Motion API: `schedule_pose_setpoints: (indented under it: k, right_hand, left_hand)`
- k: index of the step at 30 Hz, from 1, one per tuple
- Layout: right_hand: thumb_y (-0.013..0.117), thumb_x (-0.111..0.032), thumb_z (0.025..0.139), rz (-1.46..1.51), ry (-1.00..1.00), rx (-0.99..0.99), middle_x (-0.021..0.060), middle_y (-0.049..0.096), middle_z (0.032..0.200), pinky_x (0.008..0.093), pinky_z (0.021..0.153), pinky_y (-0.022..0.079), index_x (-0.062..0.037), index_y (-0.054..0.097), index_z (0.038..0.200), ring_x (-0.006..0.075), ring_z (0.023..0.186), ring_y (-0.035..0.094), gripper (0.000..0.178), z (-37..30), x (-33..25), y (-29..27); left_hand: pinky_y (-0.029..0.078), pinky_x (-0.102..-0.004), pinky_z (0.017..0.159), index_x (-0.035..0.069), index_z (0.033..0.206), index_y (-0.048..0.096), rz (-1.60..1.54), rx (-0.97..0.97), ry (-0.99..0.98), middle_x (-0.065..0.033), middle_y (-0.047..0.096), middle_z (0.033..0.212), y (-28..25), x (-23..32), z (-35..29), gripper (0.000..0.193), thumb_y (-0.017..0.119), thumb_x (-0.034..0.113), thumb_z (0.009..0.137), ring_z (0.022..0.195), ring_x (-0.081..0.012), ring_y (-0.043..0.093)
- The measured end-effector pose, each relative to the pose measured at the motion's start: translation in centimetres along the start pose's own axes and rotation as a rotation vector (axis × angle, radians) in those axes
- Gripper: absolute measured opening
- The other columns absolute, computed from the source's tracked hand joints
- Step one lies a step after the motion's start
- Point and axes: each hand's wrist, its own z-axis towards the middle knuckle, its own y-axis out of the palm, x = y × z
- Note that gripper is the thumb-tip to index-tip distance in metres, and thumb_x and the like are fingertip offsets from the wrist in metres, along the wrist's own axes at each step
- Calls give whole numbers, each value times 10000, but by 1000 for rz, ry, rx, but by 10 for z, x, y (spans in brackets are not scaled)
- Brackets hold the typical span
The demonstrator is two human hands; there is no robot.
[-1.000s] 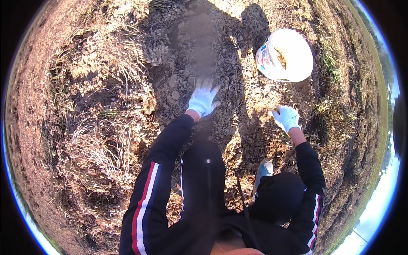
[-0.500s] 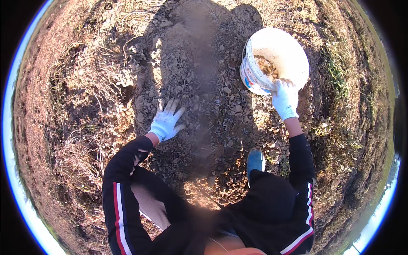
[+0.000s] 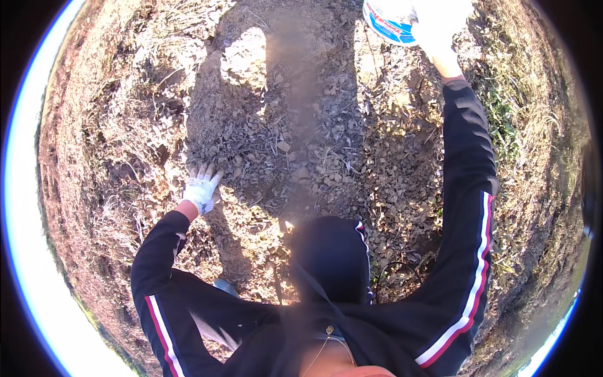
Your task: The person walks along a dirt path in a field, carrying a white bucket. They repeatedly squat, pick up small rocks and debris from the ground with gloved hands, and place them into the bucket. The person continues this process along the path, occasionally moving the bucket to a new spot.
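Observation:
My left hand [image 3: 201,190], in a white knit glove with soiled fingertips, is low over the dry soil. Its fingers are stretched out and apart, and nothing is in them. Far off to the right, at the end of my outstretched arm, my gloved right hand [image 3: 433,36] is at the near rim of a white plastic bucket [image 3: 387,24] with blue and red print. Glare washes out most of that hand and the bucket's right side, and the top edge of the picture cuts the bucket off. The inside of the bucket does not show.
Cloddy bare soil [image 3: 282,146] with bits of dry leaf runs up the middle, partly in my shadow. Dry stalks and straw [image 3: 113,125] cover the left side. Green weeds [image 3: 504,119] grow at the right. A shoe [image 3: 225,287] shows beside my left leg.
The bucket has gone farther away, up to the top edge, with my right arm straightened after it. My left hand is now lower and farther left. My legs have shifted.

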Motion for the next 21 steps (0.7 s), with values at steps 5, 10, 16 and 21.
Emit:
schedule_pose_setpoints:
  k: [5, 10, 16, 21]
  right_hand:
    - [655, -307, 904, 82, 155, -393, 211, 709, 1035, 424, 854, 536, -22, 680, 1135, 367, 973, 675, 368, -50, 75, 71]
    - [640, -348, 939, 64, 152, -507, 196, 708, 1089, 407, 907, 525, -36, 668, 1199, 357, 1031, 659, 407, -93, 96, 66]
    - [655, -229, 905, 60, 418, -334, 145, 731, 1100, 413, 926, 533, -98, 758, 1058, 329, 1039, 685, 226, -226, -24, 2]
    - [666, -294, 908, 148, 677, -605, 177, 708, 1133, 437, 961, 523, -138, 753, 1141, 364, 1085, 666, 293, -340, -31, 2]
  left_hand:
    - [320, -511, 1187, 115, 1437, 478, -132, 44, 51, -157, 447, 1522, -71, 35, 22, 611, 692, 294, 893, 1443, -362, 395]
    - [351, -493, 1186, 97, 1458, 467, -246, 188, 219, -186, 463, 1522, -105, 92, 79, 617, 690, 222, 897, 1435, -386, 416]
    - [379, -503, 1161, 95, 1452, 486, -445, 519, 496, -177, 498, 1478, -85, 193, 155, 612, 696, 154, 880, 1392, -388, 458]
    - [360, -512, 1164, 94, 1364, 554, -479, 626, 562, -158, 493, 1473, -79, 269, 181, 538, 719, 222, 868, 1384, -386, 454]
